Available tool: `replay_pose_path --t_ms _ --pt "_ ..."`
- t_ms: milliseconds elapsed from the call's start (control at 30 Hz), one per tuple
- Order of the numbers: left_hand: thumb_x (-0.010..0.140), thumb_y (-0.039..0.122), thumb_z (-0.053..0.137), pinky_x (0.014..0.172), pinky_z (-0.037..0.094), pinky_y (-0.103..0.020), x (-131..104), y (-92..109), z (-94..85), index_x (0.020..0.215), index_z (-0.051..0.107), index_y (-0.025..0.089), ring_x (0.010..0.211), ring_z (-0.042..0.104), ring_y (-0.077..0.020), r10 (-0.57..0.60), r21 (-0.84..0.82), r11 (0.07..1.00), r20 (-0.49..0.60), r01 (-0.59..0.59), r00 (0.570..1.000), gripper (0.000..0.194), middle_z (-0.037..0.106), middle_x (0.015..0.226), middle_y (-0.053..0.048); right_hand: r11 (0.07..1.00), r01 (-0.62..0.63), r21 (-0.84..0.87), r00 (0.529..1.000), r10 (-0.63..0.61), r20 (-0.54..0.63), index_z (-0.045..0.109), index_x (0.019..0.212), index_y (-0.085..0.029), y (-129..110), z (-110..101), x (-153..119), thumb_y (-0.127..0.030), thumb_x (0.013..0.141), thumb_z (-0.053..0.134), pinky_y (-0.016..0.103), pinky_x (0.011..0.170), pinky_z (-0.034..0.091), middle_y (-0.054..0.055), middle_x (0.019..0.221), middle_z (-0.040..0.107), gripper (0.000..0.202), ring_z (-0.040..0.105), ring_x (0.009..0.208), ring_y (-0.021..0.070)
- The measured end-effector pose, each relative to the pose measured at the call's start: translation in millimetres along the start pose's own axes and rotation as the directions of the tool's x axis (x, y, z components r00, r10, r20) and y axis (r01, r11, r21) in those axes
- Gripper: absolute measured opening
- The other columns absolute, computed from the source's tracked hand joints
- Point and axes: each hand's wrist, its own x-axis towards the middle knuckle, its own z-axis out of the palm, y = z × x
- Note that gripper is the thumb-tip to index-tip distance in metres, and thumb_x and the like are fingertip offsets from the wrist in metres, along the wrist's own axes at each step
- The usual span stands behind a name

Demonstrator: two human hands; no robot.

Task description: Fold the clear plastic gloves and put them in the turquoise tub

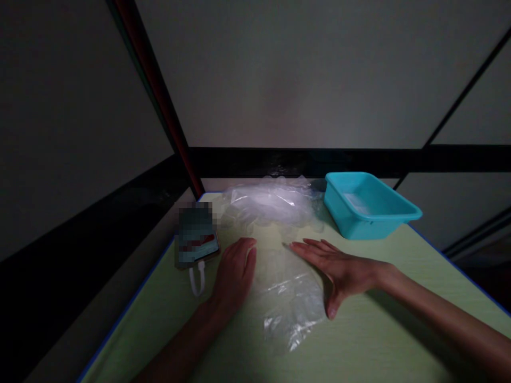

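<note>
A clear, crinkled plastic sheet or bag (293,303) lies flat on the pale green table (359,346), between my two hands. My left hand (236,268) rests at its left side, fingers together and slightly curved, with nothing visible in them. At the right edge of the plastic is my right hand (329,268), its fingers stretched forward and the thumb spread wide toward me. It holds nothing. Behind both hands, a pile of clear plastic (271,205) lies along the back of the table.
An open turquoise basin (351,223) stands at the back right. At the left edge lies a phone-like device (205,247), partly pixelated, with a short white cable (194,282). A pale wall with dark bands rises behind the table.
</note>
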Motion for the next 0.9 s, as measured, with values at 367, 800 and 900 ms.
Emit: replay_pose_path --t_ms 367,800,900 --pt "0.087 0.024 0.033 0.091 0.04 -0.04 -2.5 5.2 2.2 0.11 0.049 0.015 0.105 0.052 -0.0222 -0.005 0.021 1.0 0.051 0.004 0.999 0.03 0.058 0.11 -0.011 0.995 -0.058 0.078 0.946 0.079 -0.313 -0.011 0.139 -0.022 5.6 15.9 -42.5 -0.05 0.058 0.072 0.054 0.102 0.019 0.015 0.146 0.0 0.119 0.007 0.131 0.0357" --pt "0.076 0.064 0.039 0.105 0.023 -0.042 -7.4 62.9 37.9 0.132 0.03 0.001 0.13 0.02 -0.0281 0.222 0.106 0.947 0.461 -0.302 0.859 0.085 0.026 0.14 -0.021 0.946 -0.167 -0.278 0.865 0.006 -0.501 0.012 0.14 -0.01 -16.6 55.6 -2.7 -0.041 0.09 0.034 0.045 0.105 0.022 0.016 0.142 0.019 0.062 0.013 0.132 0.0232" --pt "0.075 0.065 0.039 0.104 0.024 -0.042 -10.4 56.9 43.6 0.131 0.03 0.001 0.13 0.021 -0.0284 0.226 0.112 0.945 0.453 -0.307 0.862 0.086 0.027 0.139 -0.021 0.927 -0.176 -0.331 0.88 -0.002 -0.476 0.019 0.138 -0.006 -16.1 58.3 -1.8 -0.041 0.09 0.034 0.044 0.105 0.024 0.019 0.14 0.023 0.061 0.015 0.131 0.0236"
